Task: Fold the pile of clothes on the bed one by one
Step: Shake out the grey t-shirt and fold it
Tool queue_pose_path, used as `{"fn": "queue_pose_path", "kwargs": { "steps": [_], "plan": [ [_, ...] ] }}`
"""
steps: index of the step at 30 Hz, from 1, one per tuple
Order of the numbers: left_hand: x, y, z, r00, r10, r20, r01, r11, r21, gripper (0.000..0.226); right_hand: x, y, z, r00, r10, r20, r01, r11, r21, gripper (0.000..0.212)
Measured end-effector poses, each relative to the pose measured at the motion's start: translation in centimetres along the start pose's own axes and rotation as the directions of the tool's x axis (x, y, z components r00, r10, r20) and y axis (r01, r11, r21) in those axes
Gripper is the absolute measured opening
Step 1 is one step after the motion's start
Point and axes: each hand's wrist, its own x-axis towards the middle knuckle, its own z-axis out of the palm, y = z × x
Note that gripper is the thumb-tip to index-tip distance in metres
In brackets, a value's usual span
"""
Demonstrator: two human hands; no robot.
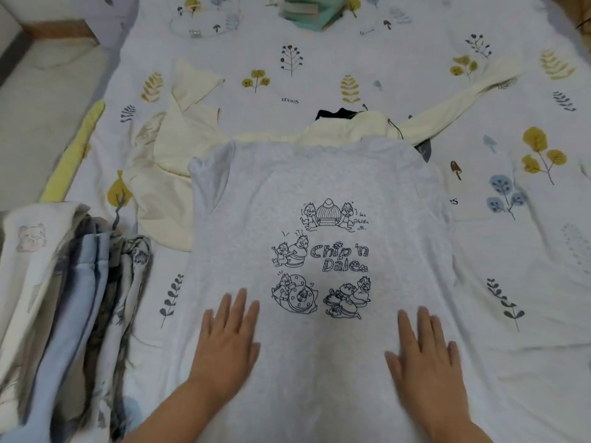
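Item: pale grey printed T-shirt, centre of frame, spread print-up on the bed, partly overlying a cream long-sleeved garment. Left hand and right hand: grip released, fingers straight, palms flat on the lower shirt, likely smoothing it before folding. Folded stack, lower left, apparently done. Another stack, top centre.

T-shirt print: the grey T-shirt spread on the bed reads "Chip 'n Dale" in dark outlined letters, among cartoon chipmunk drawings.
T-shirt small script: a few handwritten lines beside the top drawing, too small to read.
Bedsheet word: the leaf-patterned bedsheet carries "trees" in small dark letters above the clothes; the same word shows partly at the shirt's right edge.
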Motion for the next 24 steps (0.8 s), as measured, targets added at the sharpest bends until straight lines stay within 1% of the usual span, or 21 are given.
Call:
{"fn": "queue_pose_path", "kwargs": {
  "steps": [1,2,3,4,5,6,7,8,10,11,12,15,16,17,19,21,24],
  "plan": [
    [0.5,-0.5,0.4,0.998,-0.017,0.061,0.016,1.0,0.019,0.076,0.5,0.3,0.2,0.999,0.0,0.034,0.002,0.998,-0.061,0.075],
    [0.9,-0.9,0.5,0.996,-0.018,0.09,0.016,1.0,0.019,0.081,0.7,0.3,0.1,0.998,0.01,0.058,-0.005,0.996,-0.093,0.076],
    [1.3,-1.1,0.1,0.996,0.006,0.087,-0.007,1.0,0.007,0.081,1.0,0.2,-0.2,0.998,0.022,0.06,-0.016,0.996,-0.093,0.074],
    [1.7,-1.3,-0.9,0.999,0.029,0.014,-0.029,0.999,-0.014,0.072,1.3,-0.2,-1.0,1.0,0.02,0.021,-0.019,0.998,-0.062,0.067],
    [2.1,-1.5,-2.2,0.995,0.034,-0.096,-0.043,0.994,-0.096,0.058,1.7,-0.7,-2.1,0.999,0.015,-0.037,-0.015,1.0,0.007,0.053],
    [2.6,-1.9,-3.5,0.97,0.022,-0.242,-0.072,0.978,-0.198,0.045,2.3,-1.1,-3.1,0.993,0.019,-0.114,-0.011,0.997,0.073,0.036],
    [3.5,-2.4,-4.7,0.94,-0.024,-0.341,-0.083,0.952,-0.295,0.037,2.9,-1.6,-3.7,0.982,0.012,-0.189,0.01,0.994,0.112,0.026],
    [4.7,-3.1,-6.0,0.906,-0.097,-0.412,-0.072,0.924,-0.375,0.031,3.7,-2.4,-4.3,0.977,-0.009,-0.213,0.04,0.99,0.138,0.027],
    [7.3,-4.7,-8.8,0.842,-0.216,-0.495,-0.04,0.889,-0.457,0.026,5.6,-4.8,-6.4,0.971,-0.07,-0.227,0.113,0.977,0.181,0.026],
    [8.6,-5.5,-10.0,0.818,-0.269,-0.509,-0.021,0.869,-0.494,0.028,6.6,-6.2,-7.2,0.971,-0.08,-0.226,0.129,0.969,0.21,0.025],
    [9.9,-6.4,-11.2,0.803,-0.312,-0.508,0.005,0.855,-0.518,0.035,7.6,-7.7,-7.8,0.97,-0.104,-0.221,0.153,0.964,0.219,0.025],
    [13.2,-8.7,-13.8,0.798,-0.394,-0.456,0.088,0.824,-0.56,0.058,11.0,-12.1,-8.9,0.944,-0.233,-0.236,0.279,0.942,0.187,0.031],
    [14.1,-9.4,-14.3,0.812,-0.389,-0.435,0.099,0.826,-0.554,0.063,12.0,-13.6,-9.4,0.938,-0.26,-0.229,0.305,0.934,0.187,0.031],
    [14.8,-9.9,-14.7,0.831,-0.355,-0.428,0.099,0.851,-0.515,0.067,12.9,-15.1,-9.9,0.93,-0.294,-0.223,0.335,0.926,0.174,0.032],
    [16.1,-10.9,-15.4,0.861,-0.27,-0.43,0.094,0.918,-0.386,0.069,14.4,-17.9,-10.8,0.912,-0.357,-0.2,0.386,0.914,0.129,0.032],
    [17.4,-11.8,-15.9,0.889,-0.197,-0.414,0.082,0.957,-0.279,0.059,15.8,-20.3,-11.4,0.902,-0.402,-0.16,0.419,0.903,0.095,0.031],
    [18.7,-13.2,-16.5,0.945,-0.104,-0.309,0.065,0.989,-0.134,0.035,17.4,-23.1,-12.1,0.89,-0.445,-0.102,0.453,0.889,0.068,0.032]
  ]
}}
